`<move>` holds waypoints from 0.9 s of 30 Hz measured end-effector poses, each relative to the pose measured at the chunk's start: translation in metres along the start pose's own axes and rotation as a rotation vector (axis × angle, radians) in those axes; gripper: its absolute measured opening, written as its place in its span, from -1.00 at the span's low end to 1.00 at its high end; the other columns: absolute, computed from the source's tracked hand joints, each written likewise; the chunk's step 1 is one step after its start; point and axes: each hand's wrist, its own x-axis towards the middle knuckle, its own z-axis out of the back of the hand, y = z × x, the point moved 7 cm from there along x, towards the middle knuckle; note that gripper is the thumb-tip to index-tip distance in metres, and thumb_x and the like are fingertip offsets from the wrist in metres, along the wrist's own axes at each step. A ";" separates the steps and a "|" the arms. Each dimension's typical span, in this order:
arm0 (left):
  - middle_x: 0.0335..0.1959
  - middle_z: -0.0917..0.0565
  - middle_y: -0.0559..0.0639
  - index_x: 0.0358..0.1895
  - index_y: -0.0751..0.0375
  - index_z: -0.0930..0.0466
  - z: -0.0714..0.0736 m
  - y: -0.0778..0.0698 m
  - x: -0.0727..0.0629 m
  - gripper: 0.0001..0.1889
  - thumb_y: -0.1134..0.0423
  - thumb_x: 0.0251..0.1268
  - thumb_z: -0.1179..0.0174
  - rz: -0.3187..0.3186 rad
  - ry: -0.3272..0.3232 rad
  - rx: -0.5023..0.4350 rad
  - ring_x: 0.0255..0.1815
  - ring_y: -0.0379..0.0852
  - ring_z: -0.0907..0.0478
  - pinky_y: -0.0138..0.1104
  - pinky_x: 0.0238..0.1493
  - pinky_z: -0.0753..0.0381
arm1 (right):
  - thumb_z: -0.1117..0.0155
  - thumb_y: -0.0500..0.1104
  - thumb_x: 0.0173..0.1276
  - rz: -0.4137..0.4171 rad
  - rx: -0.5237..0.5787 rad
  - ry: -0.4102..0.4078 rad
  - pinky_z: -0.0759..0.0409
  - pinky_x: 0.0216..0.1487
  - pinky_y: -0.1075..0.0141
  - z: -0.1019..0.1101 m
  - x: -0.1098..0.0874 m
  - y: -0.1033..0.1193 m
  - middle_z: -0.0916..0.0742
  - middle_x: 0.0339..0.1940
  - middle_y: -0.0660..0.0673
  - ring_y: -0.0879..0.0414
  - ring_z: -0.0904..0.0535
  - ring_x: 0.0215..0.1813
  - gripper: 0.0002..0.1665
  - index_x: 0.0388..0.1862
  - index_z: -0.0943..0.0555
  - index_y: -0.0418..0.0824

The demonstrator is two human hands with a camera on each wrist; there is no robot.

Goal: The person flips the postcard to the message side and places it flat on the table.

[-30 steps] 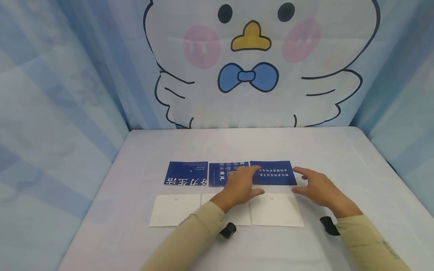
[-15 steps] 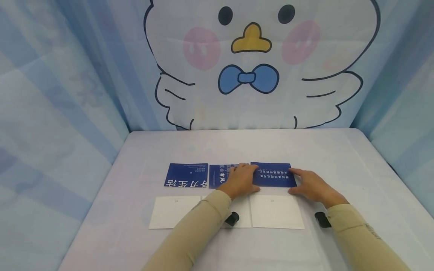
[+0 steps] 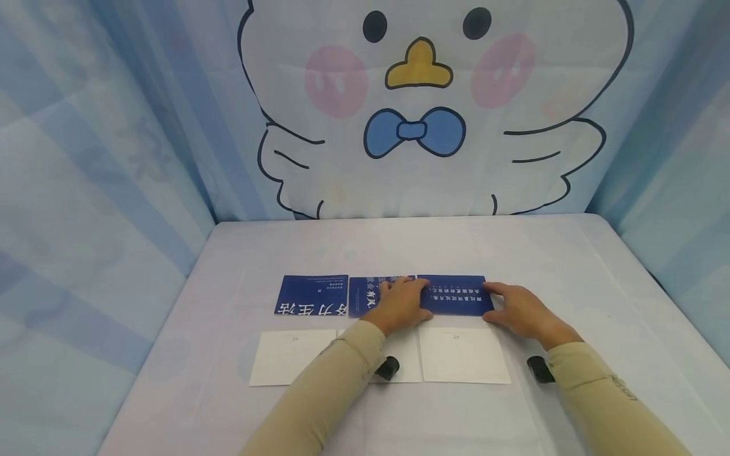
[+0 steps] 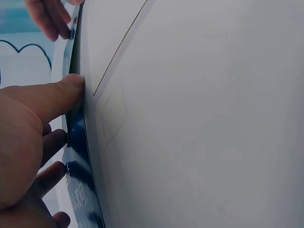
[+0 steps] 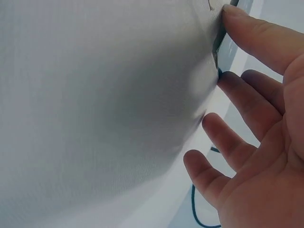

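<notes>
Three dark blue cards with white lettering lie in a row in the head view: a left card (image 3: 312,295), a middle card (image 3: 359,303) and a right card (image 3: 456,296). My left hand (image 3: 397,305) covers part of the middle card, its thumb and fingertips at the right card's left edge. At that card's right edge, the thumb and forefinger of my right hand (image 3: 521,311) touch the corners. Fingers on both hands look relaxed. In the left wrist view, the left thumb (image 4: 71,84) meets the blue edge. The right wrist view shows the right fingers spread (image 5: 247,102).
Nearer the person, three white cards lie in a second row: a left one (image 3: 291,358), a middle one (image 3: 407,347) partly hidden by the left arm, and a right one (image 3: 464,356). A patterned curtain (image 3: 410,183) stands behind the pale table (image 3: 513,247).
Both hands have closed in on the right blue card; the right hand moved left until its fingers met the card's edge. The card itself hardly shifted.
</notes>
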 end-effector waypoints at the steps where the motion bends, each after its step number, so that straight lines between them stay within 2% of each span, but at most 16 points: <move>1: 0.39 -0.48 -0.15 0.48 -0.08 -0.36 0.000 0.001 0.000 -0.27 -0.06 0.25 -0.38 0.000 0.003 0.002 0.49 -0.05 -0.20 0.12 0.48 0.06 | -0.45 -0.15 0.27 0.005 -0.003 -0.004 -0.20 0.36 -0.29 0.000 0.000 0.001 -0.40 0.41 -0.49 -0.48 -0.23 0.42 -0.15 0.45 -0.33 -0.43; 5: 0.39 -0.47 -0.13 0.48 -0.08 -0.36 0.001 0.004 -0.002 -0.28 -0.05 0.26 -0.37 -0.007 0.013 0.007 0.50 -0.05 -0.19 0.13 0.48 0.09 | -0.43 -0.13 0.30 0.027 -0.020 0.000 -0.22 0.35 -0.28 0.000 -0.001 0.005 -0.43 0.39 -0.50 -0.48 -0.26 0.40 -0.19 0.43 -0.35 -0.43; 10: 0.39 -0.47 -0.12 0.48 -0.07 -0.36 0.001 0.008 -0.003 -0.30 -0.05 0.29 -0.35 -0.022 0.016 0.019 0.52 -0.05 -0.17 0.16 0.48 0.12 | -0.35 -0.07 0.37 0.041 -0.028 0.052 -0.22 0.34 -0.30 -0.001 -0.002 0.008 -0.41 0.40 -0.50 -0.49 -0.26 0.40 -0.21 0.45 -0.34 -0.40; 16: 0.37 -0.50 -0.08 0.46 0.01 -0.38 0.005 0.007 -0.004 -0.34 -0.05 0.34 -0.26 -0.057 -0.006 0.010 0.50 -0.04 -0.19 0.16 0.46 0.08 | -0.16 0.00 0.50 0.056 -0.010 0.087 -0.20 0.34 -0.32 0.003 -0.005 0.009 -0.39 0.42 -0.50 -0.49 -0.22 0.42 -0.28 0.47 -0.31 -0.39; 21: 0.37 -0.50 -0.06 0.47 0.07 -0.36 0.007 0.003 -0.004 -0.37 0.00 0.37 -0.17 -0.061 -0.023 0.009 0.48 -0.03 -0.24 0.13 0.46 0.03 | -0.02 0.04 0.58 0.046 0.030 0.077 -0.16 0.36 -0.32 0.007 -0.006 0.009 -0.37 0.43 -0.49 -0.47 -0.19 0.45 -0.30 0.48 -0.29 -0.40; 27: 0.21 -0.62 -0.13 0.42 0.08 -0.43 0.015 0.004 -0.001 -0.47 0.17 0.40 -0.14 -0.038 -0.101 0.007 0.38 -0.13 -0.36 -0.03 0.37 -0.13 | 0.02 0.08 0.62 0.078 0.084 0.018 -0.24 0.33 -0.31 0.013 -0.007 0.014 -0.43 0.39 -0.48 -0.45 -0.30 0.39 -0.30 0.46 -0.29 -0.41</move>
